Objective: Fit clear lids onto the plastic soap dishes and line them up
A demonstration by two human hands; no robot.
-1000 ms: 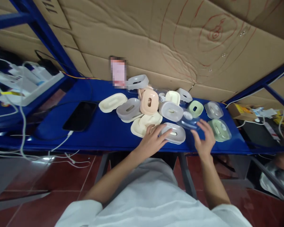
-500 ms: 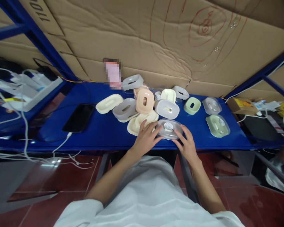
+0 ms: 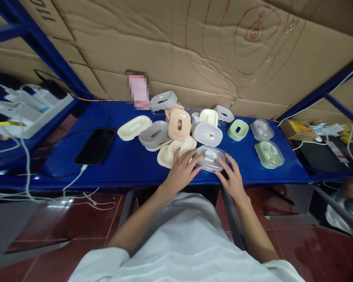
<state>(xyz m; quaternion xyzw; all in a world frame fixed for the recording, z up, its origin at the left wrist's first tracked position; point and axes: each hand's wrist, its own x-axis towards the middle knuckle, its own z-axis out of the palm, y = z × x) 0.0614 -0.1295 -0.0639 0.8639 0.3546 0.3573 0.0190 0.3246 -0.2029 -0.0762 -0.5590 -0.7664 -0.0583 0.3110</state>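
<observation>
At the front edge of the blue table, a clear plastic lid (image 3: pixel 211 161) with a round white sticker lies flat between my hands. My left hand (image 3: pixel 182 167) grips its left side, fingers bent and spread over the rim. On the opposite side, my right hand (image 3: pixel 232 178) holds the rim with thumb and fingertips. Whether a box base sits under the lid I cannot tell. Cream trays (image 3: pixel 176 150) lie partly beneath my left fingers. Just behind the lid is a pale grey oval cover (image 3: pixel 208 135), and a peach slotted cover (image 3: pixel 179 124) leans beside it.
To the right stand a green slotted cover (image 3: pixel 238 130) and two lidded boxes, one grey (image 3: pixel 262 130), one green (image 3: pixel 269 154). A black phone (image 3: pixel 95 146) with a white cable lies left. Cardboard (image 3: pixel 164 47) walls the back. A power strip (image 3: pixel 48 117) sits far left.
The view has shifted slightly. Both hands stay on the clear lid, with almost no movement of the fingers.
</observation>
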